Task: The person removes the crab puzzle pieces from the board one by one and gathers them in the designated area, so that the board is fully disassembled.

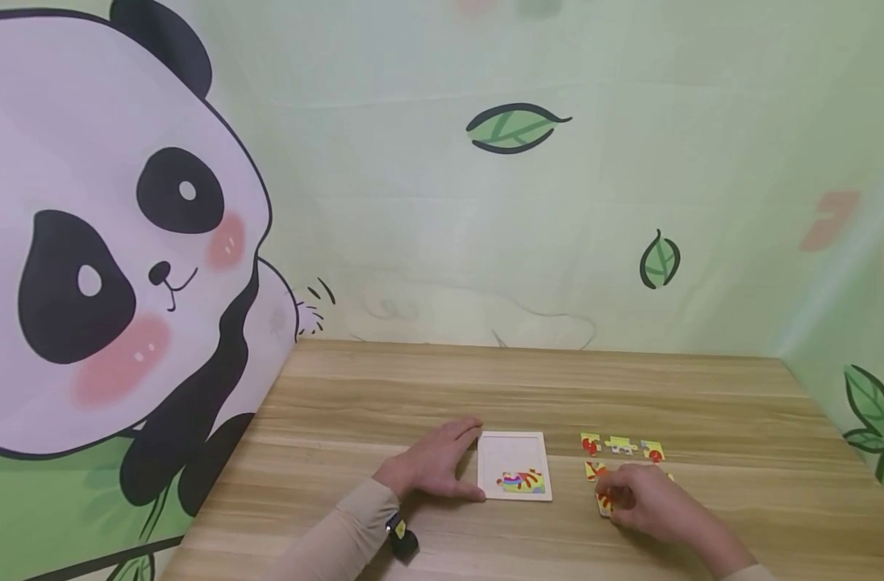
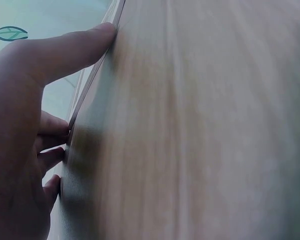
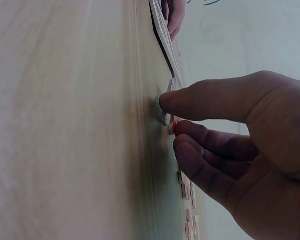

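Note:
A square, pale puzzle tray (image 1: 510, 452) lies on the table, with a few joined, brightly coloured pieces (image 1: 523, 482) in its lower right corner. My left hand (image 1: 438, 461) steadies the tray's left side, thumb and fingers spread along the edge; the left wrist view shows the thumb (image 2: 84, 47) fairly straight against it. Right of the tray, my right hand (image 1: 652, 504) pinches a jigsaw piece (image 3: 171, 85) between thumb and fingers, holding it tilted close over the table. Its fingers partly hide that piece, and the hand covers part of the loose pieces behind.
Several loose yellow-and-red jigsaw pieces (image 1: 620, 445) lie in rows right of the tray. The wooden table (image 1: 384, 379) meets a printed panda backdrop (image 1: 413, 202) at its back and sides. A black device (image 1: 404, 545) hangs at my left wrist.

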The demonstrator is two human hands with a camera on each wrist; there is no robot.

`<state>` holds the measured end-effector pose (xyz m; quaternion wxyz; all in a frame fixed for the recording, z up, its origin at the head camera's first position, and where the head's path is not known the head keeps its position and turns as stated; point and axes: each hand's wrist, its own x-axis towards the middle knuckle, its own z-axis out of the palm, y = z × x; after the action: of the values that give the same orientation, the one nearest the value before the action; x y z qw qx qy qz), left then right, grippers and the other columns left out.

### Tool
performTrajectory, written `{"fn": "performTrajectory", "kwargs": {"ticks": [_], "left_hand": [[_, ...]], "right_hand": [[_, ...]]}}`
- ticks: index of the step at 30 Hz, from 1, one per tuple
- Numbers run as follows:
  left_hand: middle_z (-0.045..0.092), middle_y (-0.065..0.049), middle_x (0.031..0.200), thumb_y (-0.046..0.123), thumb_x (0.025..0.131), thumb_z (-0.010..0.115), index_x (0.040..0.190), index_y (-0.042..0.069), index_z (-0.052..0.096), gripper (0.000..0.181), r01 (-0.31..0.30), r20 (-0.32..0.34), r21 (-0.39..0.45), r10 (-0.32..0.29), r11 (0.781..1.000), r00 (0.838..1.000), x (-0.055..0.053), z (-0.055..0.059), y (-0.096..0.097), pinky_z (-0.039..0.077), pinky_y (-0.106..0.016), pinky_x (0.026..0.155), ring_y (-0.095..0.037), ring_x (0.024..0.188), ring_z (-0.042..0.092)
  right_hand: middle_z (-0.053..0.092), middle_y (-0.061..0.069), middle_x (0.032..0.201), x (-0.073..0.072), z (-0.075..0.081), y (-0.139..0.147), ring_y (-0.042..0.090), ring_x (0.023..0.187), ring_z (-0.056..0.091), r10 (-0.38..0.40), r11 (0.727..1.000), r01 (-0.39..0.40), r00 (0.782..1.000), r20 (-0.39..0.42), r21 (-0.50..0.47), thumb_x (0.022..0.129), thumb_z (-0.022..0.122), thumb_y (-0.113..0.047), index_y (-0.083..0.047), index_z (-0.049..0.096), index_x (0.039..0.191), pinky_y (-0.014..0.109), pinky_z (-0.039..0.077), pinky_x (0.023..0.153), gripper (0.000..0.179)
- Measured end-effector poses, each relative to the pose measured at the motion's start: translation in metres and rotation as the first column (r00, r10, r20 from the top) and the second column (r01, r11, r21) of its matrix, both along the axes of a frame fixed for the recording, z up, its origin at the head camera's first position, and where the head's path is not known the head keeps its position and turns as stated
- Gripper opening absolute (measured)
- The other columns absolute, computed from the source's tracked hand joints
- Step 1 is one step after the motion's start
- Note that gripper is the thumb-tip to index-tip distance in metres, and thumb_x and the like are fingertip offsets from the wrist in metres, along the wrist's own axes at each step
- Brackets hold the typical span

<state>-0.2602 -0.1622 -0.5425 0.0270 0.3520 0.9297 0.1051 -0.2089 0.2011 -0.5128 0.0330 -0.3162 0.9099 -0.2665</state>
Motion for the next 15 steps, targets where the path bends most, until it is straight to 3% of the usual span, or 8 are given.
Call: {"fn": "performTrajectory", "kwargs": {"ticks": [6, 15], "left_hand": [[0.032, -0.011, 0.157, 0.072, 0.075, 0.065, 0.149, 0.003, 0.034, 0.106, -0.004, 0.005, -0.008, 0.004, 1.0, 1.0, 0.0009, 0.0002, 0.0003, 0.029, -0.041, 0.119, -0.028, 0.143, 0.033], [0.031, -0.01, 0.157, 0.072, 0.075, 0.065, 0.15, 0.004, 0.033, 0.106, -0.012, 0.011, -0.009, 0.012, 1.0, 1.0, 0.0, -0.0007, 0.0001, 0.029, -0.04, 0.119, -0.027, 0.144, 0.032]], "right_hand": [[0.061, -0.013, 0.08, 0.0001, -0.0009, 0.0002, -0.002, 0.071, 0.05, -0.002, 1.0, 0.002, 1.0, 0.01, 0.008, 0.069, 0.081, -0.008, -0.015, 0.073, 0.091, 0.019, 0.047, 0.06, 0.024], [0.064, -0.015, 0.08, -0.0003, -0.0016, -0.0007, -0.001, 0.072, 0.053, 0.016, 1.0, -0.014, 0.999, -0.049, 0.027, 0.07, 0.079, -0.008, -0.019, 0.075, 0.088, 0.02, 0.047, 0.06, 0.022]]}}
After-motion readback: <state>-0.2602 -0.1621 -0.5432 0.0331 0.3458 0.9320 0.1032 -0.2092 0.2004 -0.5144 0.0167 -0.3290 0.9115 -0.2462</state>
